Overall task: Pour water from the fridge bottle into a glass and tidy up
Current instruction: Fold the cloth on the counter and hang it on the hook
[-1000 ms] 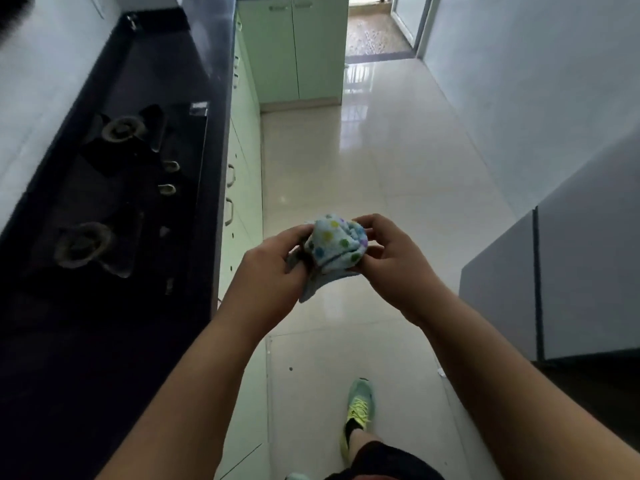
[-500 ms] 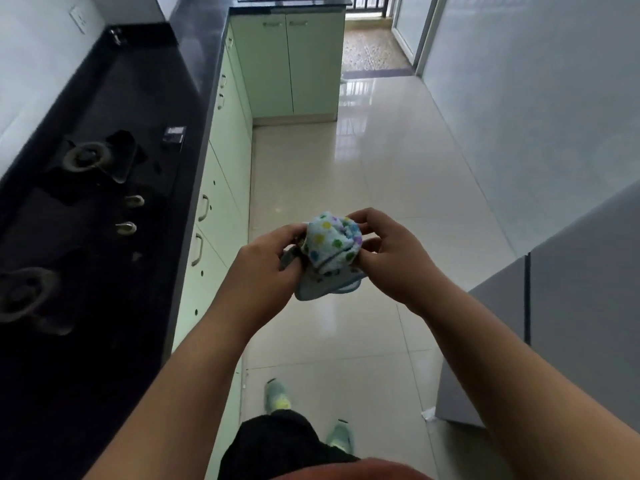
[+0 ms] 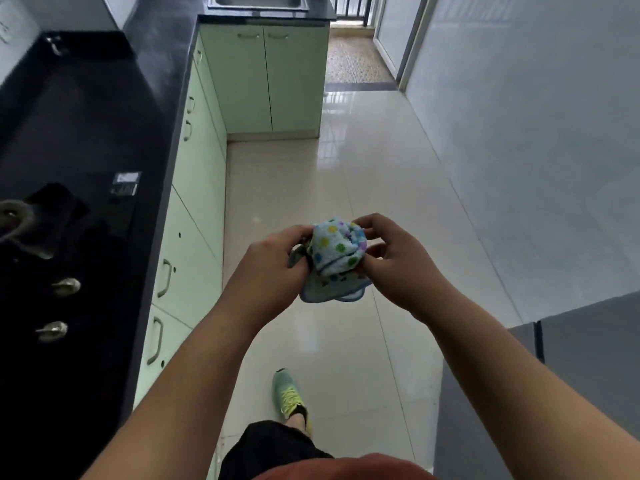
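Observation:
A light blue cloth (image 3: 337, 252) with coloured dots is bunched up between both hands, over the tiled floor at chest height. My left hand (image 3: 268, 268) grips its left side, fingers curled around the fabric. My right hand (image 3: 394, 261) pinches its right side with thumb and fingertips. A flat blue-edged part of the cloth hangs below the bunch. No bottle or glass is in view.
A black counter (image 3: 104, 140) with a gas hob (image 3: 38, 237) runs along the left over pale green cabinets (image 3: 194, 209). A steel sink (image 3: 259, 1) sits at the far end. A grey fridge (image 3: 571, 375) stands at the right. The tiled floor (image 3: 346, 168) leads to a doorway.
I have walked forward along the counter; the hob has slid back to the left and the sink has come into view. Both hands still hold the bunched cloth.

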Demonstrator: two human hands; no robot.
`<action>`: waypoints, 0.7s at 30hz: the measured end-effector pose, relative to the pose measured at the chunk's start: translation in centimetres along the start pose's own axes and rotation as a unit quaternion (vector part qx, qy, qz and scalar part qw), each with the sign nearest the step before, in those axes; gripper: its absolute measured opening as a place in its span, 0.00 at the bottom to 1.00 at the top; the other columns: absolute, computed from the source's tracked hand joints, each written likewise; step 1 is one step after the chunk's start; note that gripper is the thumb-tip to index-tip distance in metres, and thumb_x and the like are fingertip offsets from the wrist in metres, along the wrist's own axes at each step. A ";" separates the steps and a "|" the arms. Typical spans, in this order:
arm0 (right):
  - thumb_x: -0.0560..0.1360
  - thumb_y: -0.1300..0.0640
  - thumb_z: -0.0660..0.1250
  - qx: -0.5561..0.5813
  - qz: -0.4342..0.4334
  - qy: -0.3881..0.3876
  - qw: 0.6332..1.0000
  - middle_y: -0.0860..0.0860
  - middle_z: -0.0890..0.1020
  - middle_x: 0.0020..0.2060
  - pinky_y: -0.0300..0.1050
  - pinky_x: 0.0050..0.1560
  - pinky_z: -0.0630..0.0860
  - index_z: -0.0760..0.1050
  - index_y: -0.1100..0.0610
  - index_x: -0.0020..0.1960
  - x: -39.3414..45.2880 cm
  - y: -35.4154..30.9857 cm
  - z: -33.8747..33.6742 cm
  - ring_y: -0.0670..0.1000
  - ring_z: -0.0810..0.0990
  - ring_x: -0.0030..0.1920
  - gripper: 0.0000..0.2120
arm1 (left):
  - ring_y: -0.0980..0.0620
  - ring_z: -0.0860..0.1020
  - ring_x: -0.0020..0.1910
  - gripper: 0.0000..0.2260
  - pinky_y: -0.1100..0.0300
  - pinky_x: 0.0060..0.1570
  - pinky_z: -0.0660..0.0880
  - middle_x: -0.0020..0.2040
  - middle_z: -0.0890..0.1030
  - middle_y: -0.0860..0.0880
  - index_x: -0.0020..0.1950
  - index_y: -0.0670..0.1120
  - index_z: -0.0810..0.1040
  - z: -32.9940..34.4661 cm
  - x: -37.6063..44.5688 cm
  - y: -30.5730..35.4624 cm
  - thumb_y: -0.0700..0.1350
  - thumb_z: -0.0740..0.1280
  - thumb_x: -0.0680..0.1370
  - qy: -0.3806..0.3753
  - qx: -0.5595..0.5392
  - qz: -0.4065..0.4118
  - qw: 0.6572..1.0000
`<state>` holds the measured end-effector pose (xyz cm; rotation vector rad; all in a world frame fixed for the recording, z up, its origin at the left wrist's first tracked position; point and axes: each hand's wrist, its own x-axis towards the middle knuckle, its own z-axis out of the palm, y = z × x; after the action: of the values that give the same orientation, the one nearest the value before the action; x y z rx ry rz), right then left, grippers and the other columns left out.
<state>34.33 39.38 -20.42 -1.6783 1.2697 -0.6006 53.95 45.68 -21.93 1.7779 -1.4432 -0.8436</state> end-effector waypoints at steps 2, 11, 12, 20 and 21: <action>0.77 0.59 0.70 -0.004 0.004 -0.001 1.000 0.41 0.82 0.53 0.53 0.45 0.86 0.78 0.44 0.56 3.9 -0.6 -0.1 0.46 0.85 0.43 0.13 | 0.61 0.81 0.46 0.19 0.62 0.45 0.79 0.55 0.85 0.60 0.67 0.61 0.80 -0.9 3.8 -0.2 0.42 0.66 0.80 -0.009 0.005 -0.001 1.000; 0.77 0.58 0.70 0.015 0.005 -0.013 1.000 0.40 0.81 0.53 0.45 0.42 0.85 0.78 0.43 0.57 18.6 -2.5 -0.7 0.42 0.84 0.42 0.13 | 0.56 0.82 0.44 0.21 0.52 0.48 0.83 0.52 0.85 0.60 0.64 0.62 0.81 -5.3 18.7 0.3 0.41 0.65 0.78 -0.033 0.047 -0.037 0.998; 0.77 0.58 0.70 0.015 0.004 -0.015 1.000 0.40 0.81 0.53 0.45 0.42 0.84 0.78 0.43 0.57 20.4 -2.5 -0.9 0.43 0.84 0.42 0.13 | 0.57 0.82 0.43 0.21 0.54 0.47 0.83 0.53 0.85 0.61 0.64 0.62 0.81 -5.4 20.4 0.2 0.40 0.65 0.78 -0.031 0.050 -0.038 0.998; 0.76 0.59 0.70 0.005 -0.029 -0.063 0.998 0.39 0.82 0.51 0.52 0.48 0.85 0.78 0.42 0.57 37.2 -2.3 -3.9 0.44 0.84 0.41 0.14 | 0.56 0.80 0.40 0.22 0.62 0.39 0.79 0.47 0.85 0.55 0.64 0.64 0.79 -5.1 34.7 1.1 0.40 0.65 0.78 0.021 0.076 -0.087 0.993; 0.76 0.59 0.69 0.002 -0.037 -0.076 0.996 0.39 0.82 0.51 0.52 0.48 0.85 0.78 0.42 0.56 39.4 -2.6 -4.4 0.44 0.84 0.41 0.14 | 0.57 0.80 0.40 0.22 0.66 0.36 0.77 0.46 0.85 0.56 0.64 0.64 0.79 -5.3 36.3 1.4 0.40 0.65 0.78 0.034 0.075 -0.094 0.992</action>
<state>45.85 1.35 -21.66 -1.7399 1.1011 -0.5085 63.82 10.36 -20.16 2.0618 -1.3399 -0.7781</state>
